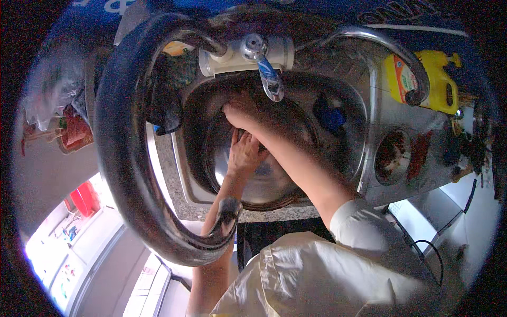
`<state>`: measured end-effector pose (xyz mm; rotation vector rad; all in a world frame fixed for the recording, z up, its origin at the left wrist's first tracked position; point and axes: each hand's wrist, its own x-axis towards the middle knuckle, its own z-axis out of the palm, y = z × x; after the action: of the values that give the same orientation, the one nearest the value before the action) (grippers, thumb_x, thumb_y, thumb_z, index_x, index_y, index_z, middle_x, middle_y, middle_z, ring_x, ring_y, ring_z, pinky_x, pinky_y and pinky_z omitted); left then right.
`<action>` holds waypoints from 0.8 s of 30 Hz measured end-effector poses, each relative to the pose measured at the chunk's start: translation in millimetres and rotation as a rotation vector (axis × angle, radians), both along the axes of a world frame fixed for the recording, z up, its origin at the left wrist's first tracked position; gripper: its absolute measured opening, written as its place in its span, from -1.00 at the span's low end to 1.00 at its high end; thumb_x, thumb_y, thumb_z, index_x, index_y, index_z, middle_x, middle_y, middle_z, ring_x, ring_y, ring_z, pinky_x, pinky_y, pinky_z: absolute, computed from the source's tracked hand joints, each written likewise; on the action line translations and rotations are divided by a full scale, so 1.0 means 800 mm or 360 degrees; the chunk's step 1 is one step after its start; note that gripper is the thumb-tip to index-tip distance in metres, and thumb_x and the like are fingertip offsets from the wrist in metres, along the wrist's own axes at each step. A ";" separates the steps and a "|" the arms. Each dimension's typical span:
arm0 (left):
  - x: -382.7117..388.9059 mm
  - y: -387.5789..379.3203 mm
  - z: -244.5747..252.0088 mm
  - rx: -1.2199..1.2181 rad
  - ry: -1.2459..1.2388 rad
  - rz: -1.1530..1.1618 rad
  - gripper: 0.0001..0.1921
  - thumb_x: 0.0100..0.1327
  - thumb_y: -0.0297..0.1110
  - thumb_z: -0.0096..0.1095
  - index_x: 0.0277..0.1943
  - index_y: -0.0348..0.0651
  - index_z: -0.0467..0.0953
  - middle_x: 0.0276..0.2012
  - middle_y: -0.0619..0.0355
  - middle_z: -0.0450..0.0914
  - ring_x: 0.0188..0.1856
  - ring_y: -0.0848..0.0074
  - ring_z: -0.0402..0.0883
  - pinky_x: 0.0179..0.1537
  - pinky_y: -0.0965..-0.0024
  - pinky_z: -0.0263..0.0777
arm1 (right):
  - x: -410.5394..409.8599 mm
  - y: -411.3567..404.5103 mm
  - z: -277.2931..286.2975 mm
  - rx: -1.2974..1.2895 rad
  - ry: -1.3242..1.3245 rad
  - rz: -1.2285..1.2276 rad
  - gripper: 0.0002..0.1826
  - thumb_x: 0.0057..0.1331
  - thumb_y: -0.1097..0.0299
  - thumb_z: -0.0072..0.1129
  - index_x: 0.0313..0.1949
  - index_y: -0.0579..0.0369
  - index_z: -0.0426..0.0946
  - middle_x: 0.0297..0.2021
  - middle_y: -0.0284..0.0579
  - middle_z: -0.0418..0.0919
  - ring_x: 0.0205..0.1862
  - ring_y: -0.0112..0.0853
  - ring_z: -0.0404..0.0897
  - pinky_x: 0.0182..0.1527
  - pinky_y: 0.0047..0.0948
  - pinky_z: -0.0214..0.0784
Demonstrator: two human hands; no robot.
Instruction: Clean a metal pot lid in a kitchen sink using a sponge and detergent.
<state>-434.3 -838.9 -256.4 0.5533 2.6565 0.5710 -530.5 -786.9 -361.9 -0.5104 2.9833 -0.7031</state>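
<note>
A large round metal pan [273, 192], perhaps a wok, lies inside the stainless steel sink [358, 130]. My left hand [245, 154] reaches into it with fingers stretched out, apparently against the inner wall. Just beyond and across it, my right hand [239, 115] bends down towards the pan's far left side. Its fingers are in shadow, so whether they hold something is hidden. Above the sink's back edge sits a tap body [247, 57] with a blue-marked lever [271, 79] pointing towards me.
A thick curved metal spout [119, 130] arches over the left side, crossing my left forearm in view. A thinner curved pipe [376, 35] stands right. A blue item [332, 117] lies in the sink's right side. On the counter are a yellow jug [431, 79] and a bowl with brownish bits [392, 156].
</note>
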 end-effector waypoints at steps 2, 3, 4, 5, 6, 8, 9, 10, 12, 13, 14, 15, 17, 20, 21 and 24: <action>0.006 -0.005 0.008 0.0054 -0.0018 0.0116 -0.41 0.05 -0.12 0.17 0.11 -0.17 0.17 0.10 0.13 0.32 0.21 0.42 0.18 0.23 0.01 -0.16 | 0.004 0.003 0.012 0.0002 -0.0222 0.0350 -0.81 0.00 0.43 -0.09 -0.50 0.20 0.53 -0.31 0.14 0.49 -0.17 -0.06 0.44 -0.04 -0.05 0.16; 0.000 0.000 0.020 0.0130 -0.0003 0.0210 -0.38 0.05 -0.13 0.18 0.12 -0.17 0.15 0.09 0.13 0.34 0.20 0.42 0.20 0.24 0.06 -0.14 | -0.008 0.033 0.055 0.0248 -0.0426 0.0287 -0.81 0.01 0.45 -0.11 -0.46 0.20 0.51 -0.35 0.12 0.49 -0.20 -0.05 0.43 -0.06 -0.07 0.18; 0.000 0.000 0.014 0.0169 0.0081 0.0182 -0.37 0.06 -0.13 0.18 0.15 -0.17 0.13 0.08 0.13 0.34 0.21 0.42 0.19 0.25 0.10 -0.14 | -0.004 0.042 -0.005 -0.1034 -0.0465 -0.0651 -0.77 0.14 0.38 -0.10 -0.23 0.19 0.41 -0.23 0.07 0.47 -0.17 -0.14 0.44 -0.08 -0.19 0.25; 0.006 -0.015 0.013 0.0140 0.0064 0.0219 -0.37 0.06 -0.13 0.18 0.15 -0.17 0.13 0.08 0.13 0.34 0.21 0.42 0.19 0.25 0.10 -0.14 | -0.004 0.064 0.038 -0.0551 -0.0708 -0.0650 -0.86 0.07 0.46 -0.12 -0.45 0.19 0.45 -0.45 0.05 0.48 -0.38 -0.12 0.47 -0.34 -0.23 0.31; 0.000 -0.007 0.017 0.0137 0.0034 0.0194 -0.36 0.06 -0.13 0.18 0.16 -0.17 0.12 0.09 0.13 0.33 0.21 0.43 0.19 0.25 0.09 -0.16 | 0.000 0.079 0.026 -0.1024 -0.0015 -0.0768 -0.87 0.09 0.47 -0.14 -0.47 0.20 0.42 -0.51 0.06 0.46 -0.45 -0.13 0.47 -0.45 -0.26 0.30; -0.005 0.001 0.018 0.0133 0.0009 0.0164 -0.35 0.06 -0.14 0.17 0.17 -0.17 0.11 0.10 0.13 0.32 0.21 0.44 0.18 0.26 0.08 -0.18 | 0.002 0.091 0.032 -0.0614 -0.0099 -0.0702 -0.87 0.08 0.46 -0.12 -0.46 0.20 0.44 -0.50 0.06 0.47 -0.43 -0.12 0.48 -0.41 -0.21 0.30; -0.005 0.003 0.015 0.0131 0.0068 0.0128 -0.35 0.05 -0.13 0.17 0.17 -0.16 0.11 0.10 0.11 0.32 0.21 0.43 0.18 0.26 0.07 -0.19 | 0.001 0.092 0.044 -0.0218 -0.0193 -0.0625 -0.86 0.07 0.45 -0.10 -0.45 0.21 0.45 -0.49 0.07 0.48 -0.41 -0.11 0.49 -0.37 -0.17 0.31; -0.005 0.004 0.010 0.0128 0.0128 0.0092 -0.34 0.04 -0.12 0.17 0.17 -0.16 0.11 0.11 0.09 0.31 0.22 0.43 0.18 0.26 0.06 -0.20 | -0.001 0.072 -0.002 -0.0179 -0.0195 -0.0453 -0.82 0.05 0.41 -0.08 -0.45 0.20 0.50 -0.48 0.10 0.50 -0.37 -0.08 0.50 -0.27 -0.11 0.30; 0.014 -0.025 -0.020 -0.0012 0.0017 0.0051 -0.34 0.04 -0.12 0.17 0.17 -0.16 0.11 0.10 0.06 0.32 0.21 0.40 0.19 0.26 0.05 -0.21 | -0.013 0.006 0.061 0.0358 -0.0583 0.0224 -0.80 0.03 0.40 -0.08 -0.50 0.19 0.53 -0.36 0.12 0.50 -0.30 -0.07 0.48 -0.21 -0.08 0.28; 0.008 -0.012 -0.022 -0.0056 -0.0054 -0.0070 -0.33 0.03 -0.12 0.17 0.17 -0.17 0.11 0.09 0.04 0.33 0.20 0.38 0.20 0.26 0.04 -0.21 | -0.004 -0.004 0.034 0.0250 -0.0338 0.0053 -0.81 0.00 0.41 -0.07 -0.49 0.17 0.55 -0.32 0.11 0.50 -0.25 -0.10 0.47 -0.20 -0.08 0.26; 0.010 -0.008 -0.012 0.0120 0.0111 0.0014 -0.34 0.02 -0.13 0.20 0.16 -0.17 0.13 0.05 0.00 0.36 0.18 0.34 0.23 0.25 0.02 -0.20 | -0.002 -0.013 0.032 0.0158 -0.0103 0.0095 -0.81 -0.01 0.41 -0.06 -0.49 0.17 0.55 -0.33 0.10 0.50 -0.26 -0.10 0.47 -0.20 -0.07 0.25; 0.005 -0.003 -0.006 0.0122 0.0113 0.0007 -0.34 0.02 -0.13 0.20 0.16 -0.17 0.13 0.05 0.00 0.36 0.18 0.34 0.23 0.25 0.02 -0.20 | -0.002 -0.014 0.028 0.0068 0.0133 0.0136 -0.82 -0.02 0.41 -0.06 -0.50 0.17 0.55 -0.35 0.10 0.50 -0.26 -0.10 0.47 -0.19 -0.07 0.25; 0.006 0.000 0.005 0.0188 0.0105 0.0272 -0.35 0.02 -0.13 0.19 0.15 -0.16 0.14 0.03 0.03 0.38 0.17 0.33 0.25 0.25 0.01 -0.19 | -0.006 0.020 0.031 0.0242 -0.0125 0.0355 -0.80 -0.04 0.40 -0.05 -0.47 0.18 0.54 -0.34 0.08 0.50 -0.27 -0.08 0.46 -0.19 -0.06 0.25; -0.010 0.029 0.017 0.0257 0.0020 0.0174 -0.37 0.06 -0.08 0.15 0.16 -0.14 0.14 0.01 0.16 0.41 0.19 0.41 0.22 0.26 0.08 -0.18 | 0.008 0.154 -0.053 -0.0945 -0.0504 -0.0768 -0.75 0.16 0.39 -0.14 -0.20 0.20 0.43 -0.14 0.13 0.43 -0.10 -0.04 0.41 -0.06 -0.20 0.23; -0.005 0.014 0.020 0.0165 -0.0095 0.0225 -0.38 0.08 -0.07 0.13 0.16 -0.14 0.14 0.01 0.20 0.43 0.20 0.44 0.21 0.27 0.11 -0.18 | 0.029 0.180 -0.058 -0.0505 -0.0656 -0.0735 -0.73 0.16 0.40 -0.15 -0.17 0.19 0.42 -0.15 0.12 0.42 -0.10 -0.05 0.41 -0.02 -0.20 0.19; 0.007 -0.008 0.016 0.0122 0.0034 0.0225 -0.40 0.10 -0.08 0.12 0.15 -0.13 0.15 0.00 0.24 0.44 0.21 0.49 0.18 0.27 0.14 -0.19 | 0.095 0.209 0.038 0.0284 -0.0540 -0.0486 -0.73 0.16 0.40 -0.17 -0.20 0.16 0.46 -0.14 0.08 0.42 -0.09 -0.08 0.40 0.07 -0.13 0.10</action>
<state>-428.6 -845.1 -243.8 0.3972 2.7188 0.7140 -454.6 -619.4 -331.3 0.0726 2.7831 -0.4718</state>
